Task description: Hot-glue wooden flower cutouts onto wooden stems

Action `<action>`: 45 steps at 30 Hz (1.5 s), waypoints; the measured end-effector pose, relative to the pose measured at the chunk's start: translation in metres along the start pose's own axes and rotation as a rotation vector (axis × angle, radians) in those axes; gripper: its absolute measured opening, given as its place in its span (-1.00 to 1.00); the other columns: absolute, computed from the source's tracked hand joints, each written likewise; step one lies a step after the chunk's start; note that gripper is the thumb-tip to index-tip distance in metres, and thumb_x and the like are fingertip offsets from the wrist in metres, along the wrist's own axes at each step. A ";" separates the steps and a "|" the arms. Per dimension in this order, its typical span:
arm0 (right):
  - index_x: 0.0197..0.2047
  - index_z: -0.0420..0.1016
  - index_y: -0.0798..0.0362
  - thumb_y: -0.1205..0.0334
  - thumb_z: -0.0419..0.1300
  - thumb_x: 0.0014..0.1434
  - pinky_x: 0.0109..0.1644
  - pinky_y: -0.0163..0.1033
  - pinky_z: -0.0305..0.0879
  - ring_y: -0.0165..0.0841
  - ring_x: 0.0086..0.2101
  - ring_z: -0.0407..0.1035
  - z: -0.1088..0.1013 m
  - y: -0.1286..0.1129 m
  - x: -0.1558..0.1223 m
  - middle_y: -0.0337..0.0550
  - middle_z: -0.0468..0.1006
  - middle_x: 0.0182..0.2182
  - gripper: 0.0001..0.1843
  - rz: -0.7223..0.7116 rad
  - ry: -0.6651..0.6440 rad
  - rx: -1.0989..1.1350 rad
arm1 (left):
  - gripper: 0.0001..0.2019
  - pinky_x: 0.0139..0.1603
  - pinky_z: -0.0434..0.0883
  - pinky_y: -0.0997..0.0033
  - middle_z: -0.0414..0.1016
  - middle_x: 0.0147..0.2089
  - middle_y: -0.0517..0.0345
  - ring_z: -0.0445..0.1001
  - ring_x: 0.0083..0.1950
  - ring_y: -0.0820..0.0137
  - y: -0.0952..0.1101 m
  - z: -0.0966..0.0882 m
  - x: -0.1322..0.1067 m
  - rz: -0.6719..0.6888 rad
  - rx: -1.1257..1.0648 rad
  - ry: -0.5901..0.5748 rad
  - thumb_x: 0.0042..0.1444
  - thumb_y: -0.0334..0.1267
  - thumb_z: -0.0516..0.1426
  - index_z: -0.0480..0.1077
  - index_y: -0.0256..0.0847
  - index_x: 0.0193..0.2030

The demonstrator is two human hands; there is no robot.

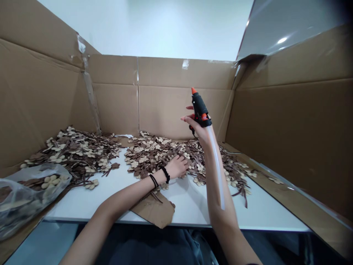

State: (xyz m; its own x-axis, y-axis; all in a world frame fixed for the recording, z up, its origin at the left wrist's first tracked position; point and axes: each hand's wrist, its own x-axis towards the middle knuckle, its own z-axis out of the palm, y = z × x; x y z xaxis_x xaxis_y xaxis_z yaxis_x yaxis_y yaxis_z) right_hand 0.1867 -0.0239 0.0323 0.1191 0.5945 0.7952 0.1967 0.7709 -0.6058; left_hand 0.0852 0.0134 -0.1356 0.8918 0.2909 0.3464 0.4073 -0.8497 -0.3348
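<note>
My right hand (202, 134) is raised above the table, its fingers wrapped round a black and orange glue gun (200, 105) whose orange nozzle points up and away. A long whitish glue stick (218, 169) runs out of its back along my forearm. Lower and to the left, my left hand (176, 167) rests at the front of a heap of brown and cream flower cutouts (149, 147). Its fingers are slightly apart and bent over the flowers, with their tips partly lost among them. Just below that wrist lies a torn piece of cardboard (156, 209).
Another pile of flowers (82, 151) stands at the left, beside a clear plastic bag (35, 195) holding more. Tall cardboard walls (171, 106) enclose the white table (190, 206) at the back and both sides. Loose flowers and stems (242, 187) lie at the right.
</note>
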 end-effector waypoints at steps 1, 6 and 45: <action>-0.07 0.41 -0.02 0.19 0.26 -0.03 -0.31 -0.23 0.27 -0.34 -0.38 0.42 0.000 0.001 0.000 -0.31 0.48 -0.52 -0.60 0.007 -0.005 -0.008 | -0.83 -0.09 0.17 0.21 0.42 -0.13 -0.07 0.30 -0.05 0.21 0.000 -0.003 0.000 -0.027 -0.041 0.026 0.20 -0.29 0.04 0.43 -0.29 -0.23; -0.06 0.35 -0.05 0.28 0.18 -0.06 -0.44 -0.30 0.17 -0.44 -0.51 0.26 0.003 0.004 0.002 -0.39 0.37 -0.55 -0.58 0.039 0.017 0.006 | -0.89 -0.05 0.25 0.25 0.43 -0.16 0.03 0.34 -0.07 0.26 -0.007 -0.017 0.003 -0.262 -0.381 0.219 0.12 -0.28 0.11 0.43 -0.21 -0.26; 0.13 0.27 -0.03 -0.29 0.06 0.11 -0.13 -0.17 0.31 -0.29 -0.26 0.44 -0.013 -0.029 -0.010 -0.02 0.60 -0.19 -0.33 0.184 -0.272 0.170 | -0.80 -0.37 0.24 0.48 0.58 -0.25 -0.03 0.44 -0.40 0.48 -0.081 -0.161 -0.051 -0.683 -1.348 0.751 0.18 -0.15 0.02 0.25 -0.28 -0.23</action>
State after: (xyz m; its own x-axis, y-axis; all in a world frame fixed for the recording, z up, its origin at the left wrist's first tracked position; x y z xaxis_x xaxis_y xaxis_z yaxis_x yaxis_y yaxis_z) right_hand 0.1920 -0.0551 0.0416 -0.1302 0.7480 0.6508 0.0287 0.6590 -0.7516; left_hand -0.0247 -0.0035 0.0149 0.1905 0.8164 0.5451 -0.1488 -0.5248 0.8381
